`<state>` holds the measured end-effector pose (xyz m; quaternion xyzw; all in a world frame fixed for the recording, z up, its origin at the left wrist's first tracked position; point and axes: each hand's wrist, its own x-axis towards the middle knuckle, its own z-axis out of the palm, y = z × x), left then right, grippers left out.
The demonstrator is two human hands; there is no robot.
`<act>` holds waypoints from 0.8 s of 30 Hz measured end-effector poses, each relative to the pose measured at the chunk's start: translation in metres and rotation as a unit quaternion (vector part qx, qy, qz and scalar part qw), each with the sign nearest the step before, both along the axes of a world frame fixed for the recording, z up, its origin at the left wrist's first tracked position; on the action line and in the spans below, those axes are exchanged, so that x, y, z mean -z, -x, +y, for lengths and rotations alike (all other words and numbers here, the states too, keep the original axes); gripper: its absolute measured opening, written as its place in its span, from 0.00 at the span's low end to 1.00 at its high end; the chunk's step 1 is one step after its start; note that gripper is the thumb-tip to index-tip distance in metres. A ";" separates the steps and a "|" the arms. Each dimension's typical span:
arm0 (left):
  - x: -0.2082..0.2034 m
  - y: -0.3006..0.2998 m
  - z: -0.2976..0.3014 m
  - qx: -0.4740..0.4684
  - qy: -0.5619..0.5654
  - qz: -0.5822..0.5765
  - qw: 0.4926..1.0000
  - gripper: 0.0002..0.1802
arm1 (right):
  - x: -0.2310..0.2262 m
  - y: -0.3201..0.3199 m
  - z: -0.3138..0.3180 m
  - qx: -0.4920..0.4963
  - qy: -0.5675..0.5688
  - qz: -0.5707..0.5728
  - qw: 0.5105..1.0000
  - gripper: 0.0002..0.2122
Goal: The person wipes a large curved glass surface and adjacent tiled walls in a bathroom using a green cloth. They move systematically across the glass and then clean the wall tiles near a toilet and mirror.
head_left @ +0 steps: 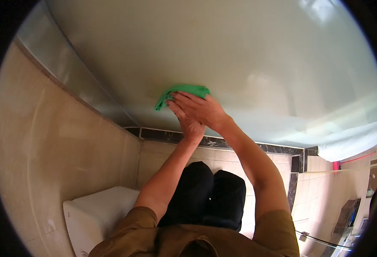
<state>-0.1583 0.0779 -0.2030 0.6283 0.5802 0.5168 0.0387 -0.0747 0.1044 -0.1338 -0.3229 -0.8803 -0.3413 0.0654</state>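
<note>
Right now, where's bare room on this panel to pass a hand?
Above the green cloth, the shiny panel looks bare; likewise right of your right hand. It's crowded at the cloth, where your left hand meets the right.

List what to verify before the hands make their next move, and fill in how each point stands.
1. Thin green fabric cloth against the large, smooth grey-beige panel: ok.
2. Right hand on the cloth, fingers extended: ok.
3. Left hand at the cloth, fingertips by its lower edge and partly overlapped by the right hand: ok.
4. Cloth spread fully flat: not ok, it looks bunched and folded.
5. Cloth's panel-facing side free of grit: cannot tell, it is hidden.
6. White, box-shaped object with rounded edges apart from both hands: ok, it stands at the lower left.
</note>
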 end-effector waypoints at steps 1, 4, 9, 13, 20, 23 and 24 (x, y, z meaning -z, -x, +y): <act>0.001 -0.012 -0.005 0.015 -0.002 0.010 1.000 0.54 | -0.006 -0.019 -0.010 0.023 0.014 0.012 1.000 0.29; 0.016 -0.048 -0.013 0.098 0.004 0.066 0.993 0.56 | -0.006 -0.074 -0.035 0.087 -0.002 0.064 0.994 0.27; 0.035 -0.088 -0.021 0.168 -0.012 0.150 0.974 0.51 | 0.038 -0.129 -0.063 0.199 -0.060 0.190 0.960 0.27; 0.046 -0.089 -0.011 0.169 -0.127 0.258 0.943 0.44 | 0.085 -0.134 -0.066 0.227 -0.095 0.329 0.912 0.25; 0.058 -0.070 0.013 0.179 -0.177 0.378 0.891 0.34 | 0.129 -0.103 -0.055 0.218 -0.120 0.493 0.834 0.22; 0.044 -0.077 0.022 0.211 -0.207 0.428 0.854 0.29 | 0.129 -0.103 -0.055 0.227 -0.127 0.565 0.783 0.25; 0.035 -0.081 0.024 0.215 -0.218 0.457 0.835 0.29 | 0.124 -0.105 -0.056 0.223 -0.132 0.588 0.766 0.25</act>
